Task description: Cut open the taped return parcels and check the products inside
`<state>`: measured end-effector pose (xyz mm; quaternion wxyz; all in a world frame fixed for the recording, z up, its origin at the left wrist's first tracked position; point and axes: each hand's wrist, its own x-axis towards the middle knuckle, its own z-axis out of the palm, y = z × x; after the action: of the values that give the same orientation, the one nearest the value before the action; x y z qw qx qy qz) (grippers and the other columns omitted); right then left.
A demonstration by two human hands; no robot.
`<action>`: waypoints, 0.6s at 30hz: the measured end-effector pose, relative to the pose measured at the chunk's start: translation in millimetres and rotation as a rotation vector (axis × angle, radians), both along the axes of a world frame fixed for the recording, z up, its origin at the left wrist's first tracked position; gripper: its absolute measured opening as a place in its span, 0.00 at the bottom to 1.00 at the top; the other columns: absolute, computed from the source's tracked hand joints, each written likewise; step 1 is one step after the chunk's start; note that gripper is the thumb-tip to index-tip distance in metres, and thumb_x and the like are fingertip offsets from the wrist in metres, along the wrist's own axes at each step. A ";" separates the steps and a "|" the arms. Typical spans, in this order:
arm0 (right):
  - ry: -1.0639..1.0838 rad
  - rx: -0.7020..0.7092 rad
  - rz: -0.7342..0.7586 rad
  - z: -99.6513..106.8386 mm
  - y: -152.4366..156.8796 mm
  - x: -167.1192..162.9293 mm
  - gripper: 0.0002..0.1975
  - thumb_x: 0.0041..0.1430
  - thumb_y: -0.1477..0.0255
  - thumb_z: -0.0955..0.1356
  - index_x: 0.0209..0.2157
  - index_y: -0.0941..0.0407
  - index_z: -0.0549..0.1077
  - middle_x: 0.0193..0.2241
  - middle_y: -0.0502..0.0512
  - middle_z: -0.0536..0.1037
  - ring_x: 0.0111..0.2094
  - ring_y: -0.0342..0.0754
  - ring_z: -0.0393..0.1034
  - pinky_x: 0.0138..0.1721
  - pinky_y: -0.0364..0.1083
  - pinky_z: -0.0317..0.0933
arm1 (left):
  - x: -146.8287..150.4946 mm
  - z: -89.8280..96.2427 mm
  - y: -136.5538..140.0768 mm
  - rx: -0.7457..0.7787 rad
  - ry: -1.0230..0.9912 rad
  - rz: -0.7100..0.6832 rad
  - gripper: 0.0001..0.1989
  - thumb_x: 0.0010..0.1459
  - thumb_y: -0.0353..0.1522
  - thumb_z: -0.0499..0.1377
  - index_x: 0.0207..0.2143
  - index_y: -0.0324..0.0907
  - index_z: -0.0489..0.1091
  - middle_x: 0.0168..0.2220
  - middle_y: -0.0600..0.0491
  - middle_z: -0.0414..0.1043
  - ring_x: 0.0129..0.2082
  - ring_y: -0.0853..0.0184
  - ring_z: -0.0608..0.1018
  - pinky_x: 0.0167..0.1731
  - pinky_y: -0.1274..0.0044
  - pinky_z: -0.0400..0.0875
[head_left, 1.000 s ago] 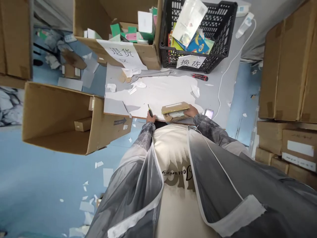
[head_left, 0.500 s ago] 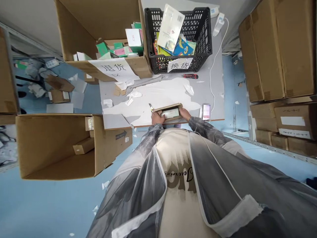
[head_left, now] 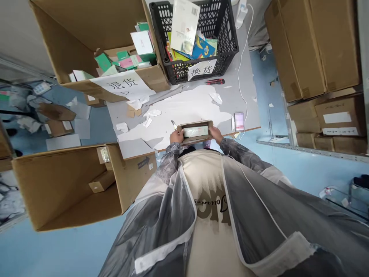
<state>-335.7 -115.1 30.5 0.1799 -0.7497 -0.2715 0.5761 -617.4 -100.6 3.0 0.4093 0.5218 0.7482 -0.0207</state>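
Observation:
A small open cardboard box (head_left: 198,141) is held between my hands at the table's front edge. Inside it lies a pale, plastic-wrapped pack (head_left: 196,131); its print is too small to read. My left hand (head_left: 176,136) grips the box's left end, thumb over the rim. From the same hand juts the blade of a utility knife (head_left: 173,123), its handle hidden by the fingers. Around the box's right end, my right hand (head_left: 216,134) is closed.
A large labelled carton (head_left: 160,80) of small boxes and a black crate (head_left: 198,63) of books stand at the back. A red-black cutter (head_left: 215,81), paper scraps (head_left: 215,98) and a phone (head_left: 239,122) lie on the table. Another open carton (head_left: 135,173) stands left.
The cardboard box has tipped so its open side and the pack inside face me more fully. My left hand has shifted slightly left along the box's end. The whole view has turned a little.

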 end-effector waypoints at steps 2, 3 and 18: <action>0.035 -0.031 -0.121 3.1 -0.6 -6.1 0.16 0.70 0.53 0.72 0.47 0.51 0.77 0.46 0.59 0.88 0.52 0.58 0.86 0.47 0.52 0.87 | -1.7 0.7 2.9 0.017 0.029 0.001 0.25 0.85 0.47 0.56 0.52 0.40 0.89 0.54 0.32 0.90 0.62 0.39 0.89 0.54 0.63 0.80; 0.059 -0.039 -0.176 4.6 0.8 -8.6 0.15 0.69 0.55 0.73 0.47 0.51 0.77 0.47 0.58 0.87 0.52 0.57 0.85 0.48 0.51 0.88 | -3.2 1.0 6.4 0.028 0.035 0.003 0.25 0.86 0.47 0.56 0.51 0.40 0.89 0.54 0.32 0.90 0.61 0.39 0.89 0.54 0.64 0.80; -0.039 0.170 -0.080 -26.0 45.4 -30.2 0.41 0.80 0.52 0.71 0.86 0.52 0.70 0.61 0.55 0.88 0.56 0.57 0.85 0.59 0.55 0.90 | -33.0 5.2 66.5 0.418 -0.049 -0.024 0.29 0.83 0.47 0.63 0.75 0.39 0.75 0.74 0.31 0.74 0.80 0.40 0.73 0.79 0.55 0.70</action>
<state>-365.9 -69.7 4.5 0.2604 -0.7529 -0.2925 0.5289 -650.4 -34.0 8.2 0.3102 0.6046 0.7196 0.1427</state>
